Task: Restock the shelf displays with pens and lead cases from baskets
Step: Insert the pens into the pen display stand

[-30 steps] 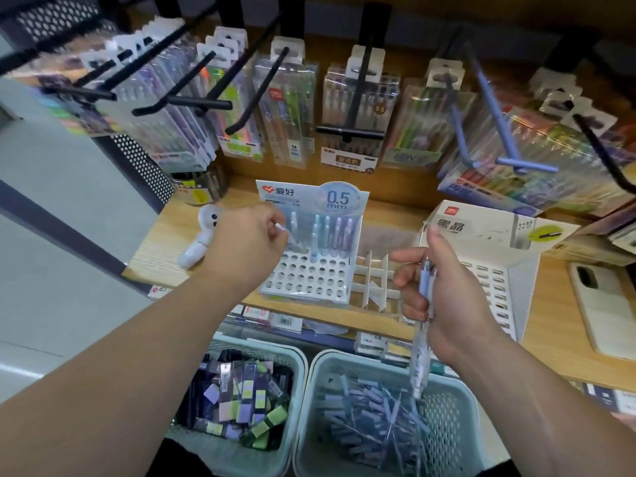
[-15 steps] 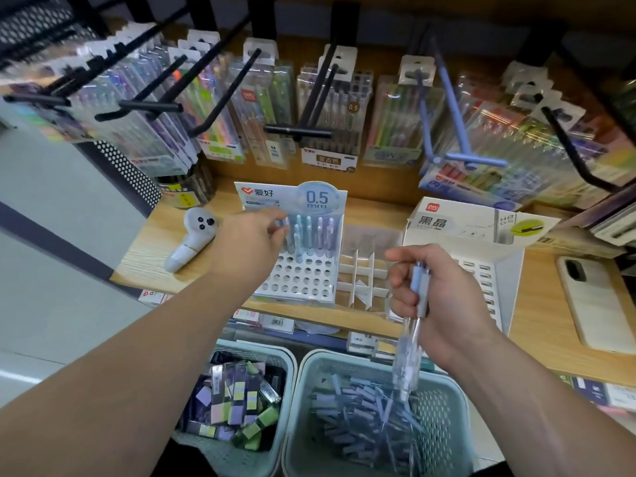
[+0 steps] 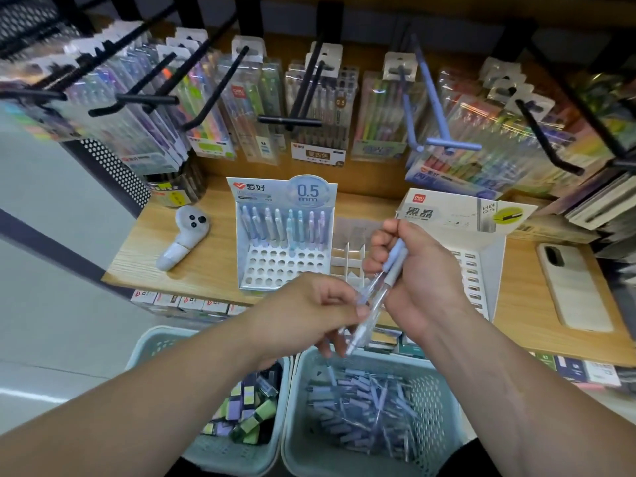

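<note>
The left hand [image 3: 309,313] was withdrawn from the pen display [image 3: 282,266] to the pens [image 3: 392,266], gripped in the curled fingers of the right hand [image 3: 425,277] and pinched lower down by the left fingers.

Wooden shelf [image 3: 206,270], bearing: dark jar [image 3: 177,187], white controller [image 3: 184,237], pen display stand [image 3: 282,266], white divider rack [image 3: 347,266], lead-case display box [image 3: 457,215], phone [image 3: 573,287] lying flat.

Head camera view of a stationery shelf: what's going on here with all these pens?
A person is restocking. The right hand grips a small bunch of pens above the basket of loose pens, and the left hand pinches the bunch's lower end. The 0.5 mm pen display on the wooden shelf has pens standing along its back, while most front holes are empty. A second basket, on the left, holds lead cases.
</note>
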`<state>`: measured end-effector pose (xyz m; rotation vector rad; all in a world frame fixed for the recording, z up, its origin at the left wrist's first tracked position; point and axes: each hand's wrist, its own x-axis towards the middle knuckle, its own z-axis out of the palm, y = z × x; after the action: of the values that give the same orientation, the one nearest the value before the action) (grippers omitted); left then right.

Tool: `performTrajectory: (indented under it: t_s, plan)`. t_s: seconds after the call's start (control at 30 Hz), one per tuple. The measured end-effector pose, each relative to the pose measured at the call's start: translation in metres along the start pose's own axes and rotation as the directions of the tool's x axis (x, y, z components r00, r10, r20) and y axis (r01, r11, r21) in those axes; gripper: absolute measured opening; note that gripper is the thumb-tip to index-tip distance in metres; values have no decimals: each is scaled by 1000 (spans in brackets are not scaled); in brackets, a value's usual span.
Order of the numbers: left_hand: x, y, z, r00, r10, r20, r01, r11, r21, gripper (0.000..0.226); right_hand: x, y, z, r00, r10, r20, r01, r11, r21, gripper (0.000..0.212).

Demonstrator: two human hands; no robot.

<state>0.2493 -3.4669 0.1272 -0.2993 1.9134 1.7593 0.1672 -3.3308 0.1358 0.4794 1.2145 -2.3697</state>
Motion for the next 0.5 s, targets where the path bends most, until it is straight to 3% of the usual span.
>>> performTrajectory:
  t_s: [0.1, 0.33, 0.5]
  plan:
    - [-4, -9, -1, 1000, 24, -16, -25, 994, -106, 8, -2, 7, 3, 999, -21, -42, 21, 1000, -6, 25]
    - [-16, -9, 4, 983, 63, -173, -91, 982, -162, 25, -12, 24, 22, 993, -13, -113, 13, 1000, -8, 29]
    - [-19, -8, 7, 963, -29, -267, -78, 922, -379, 19, -14, 37, 32, 998, 7, -67, -15, 992, -127, 27]
